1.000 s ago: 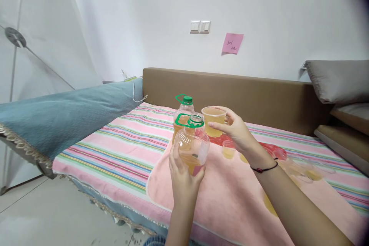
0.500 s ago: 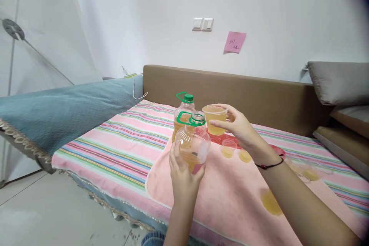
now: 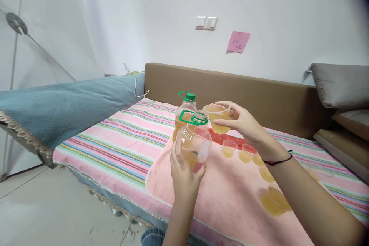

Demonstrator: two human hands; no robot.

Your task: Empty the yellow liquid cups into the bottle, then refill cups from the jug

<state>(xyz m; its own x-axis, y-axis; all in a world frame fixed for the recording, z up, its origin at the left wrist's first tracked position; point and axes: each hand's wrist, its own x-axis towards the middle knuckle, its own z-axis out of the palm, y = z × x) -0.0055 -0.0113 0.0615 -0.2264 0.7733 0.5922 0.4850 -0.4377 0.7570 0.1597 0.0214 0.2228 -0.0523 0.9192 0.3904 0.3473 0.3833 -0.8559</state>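
My left hand [image 3: 186, 167] is wrapped round the lower part of an uncapped clear bottle [image 3: 193, 142] with a green handle ring and some yellow liquid. In my right hand [image 3: 240, 119] is a clear plastic cup [image 3: 218, 117] of yellow liquid, tilted slightly beside the bottle's mouth. Behind stands a second bottle [image 3: 179, 123] with a green cap, partly hidden by the first. Several small cups of yellow liquid, such as the near cup [image 3: 229, 149], stand on the pink cloth [image 3: 225, 192]; my right forearm covers part of the row.
A striped sheet [image 3: 115, 134] covers the bed. Along the back runs a brown headboard [image 3: 230, 88], with a blue padded side [image 3: 72, 103] at left. Grey and brown cushions [image 3: 343, 84] are stacked at the right. Red material [image 3: 227, 137] lies behind the cups.
The view has shifted slightly. My right hand and its cup have moved a little right, and more of the cups on the cloth show. Both holds are unchanged.
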